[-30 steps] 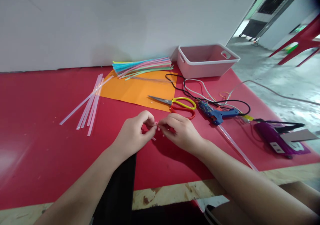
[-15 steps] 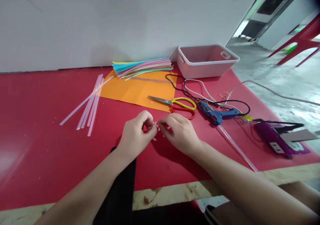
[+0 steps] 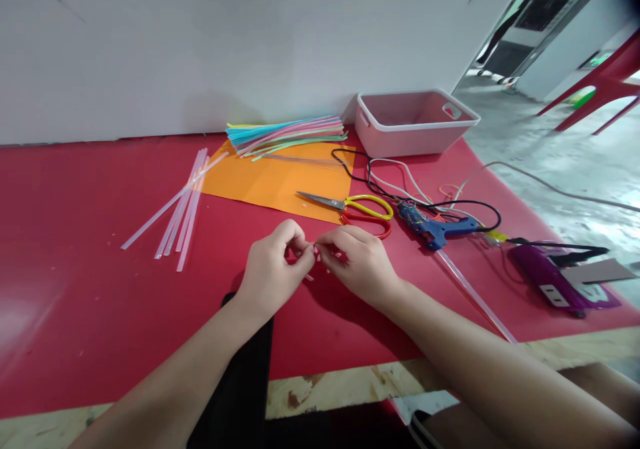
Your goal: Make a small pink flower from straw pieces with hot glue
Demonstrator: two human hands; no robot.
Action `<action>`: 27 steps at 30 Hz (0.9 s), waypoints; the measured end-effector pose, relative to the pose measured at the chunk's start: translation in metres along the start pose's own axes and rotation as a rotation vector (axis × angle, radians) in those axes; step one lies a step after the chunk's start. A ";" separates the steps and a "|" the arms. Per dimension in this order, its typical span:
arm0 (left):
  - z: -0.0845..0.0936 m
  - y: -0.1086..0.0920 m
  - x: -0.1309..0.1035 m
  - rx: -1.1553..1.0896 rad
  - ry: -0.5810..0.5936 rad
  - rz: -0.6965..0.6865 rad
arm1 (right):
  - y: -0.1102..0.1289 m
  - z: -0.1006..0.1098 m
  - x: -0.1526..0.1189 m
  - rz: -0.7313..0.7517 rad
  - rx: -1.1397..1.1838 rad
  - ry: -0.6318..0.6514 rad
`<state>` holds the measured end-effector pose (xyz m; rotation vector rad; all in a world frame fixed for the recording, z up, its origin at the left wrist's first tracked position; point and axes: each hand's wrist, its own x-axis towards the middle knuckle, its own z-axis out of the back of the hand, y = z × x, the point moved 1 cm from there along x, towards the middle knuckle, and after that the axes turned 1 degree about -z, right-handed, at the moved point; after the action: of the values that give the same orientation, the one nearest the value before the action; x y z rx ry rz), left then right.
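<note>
My left hand (image 3: pixel 277 266) and my right hand (image 3: pixel 357 262) meet fingertip to fingertip above the red table covering. Both pinch a small pink piece (image 3: pixel 316 250), mostly hidden by the fingers, so its kind cannot be made out. A few small pink bits lie on the red surface under the hands. Just beyond the fingers are scissors (image 3: pixel 345 204) with one yellow and one red handle, their blades resting on an orange sheet (image 3: pixel 265 182). To the right of my right hand lies a blue glue gun (image 3: pixel 435 226) with a clear glue stick (image 3: pixel 475 296) reaching out of it.
Several pipe cleaners (image 3: pixel 285 134) lie on the orange sheet. Loose glue sticks (image 3: pixel 183 216) are at left. A pink basket (image 3: pixel 415 126) stands by the wall. Cables (image 3: pixel 410 176) run to the right, near a purple power strip (image 3: pixel 560 279). A black object (image 3: pixel 240 376) lies under my left forearm.
My hands stay nearly still, with the pink piece held between the fingertips. In the far doorway, part of a person has come into view.
</note>
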<state>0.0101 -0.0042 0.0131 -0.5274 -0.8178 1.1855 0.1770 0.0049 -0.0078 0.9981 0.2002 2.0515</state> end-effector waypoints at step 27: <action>0.000 0.018 0.007 -0.326 0.012 0.194 | -0.012 0.000 0.004 -0.120 -0.060 0.056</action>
<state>0.0003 0.0078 0.0021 -0.8972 -0.9730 1.2301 0.1827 0.0155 -0.0114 0.8719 0.2208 1.9660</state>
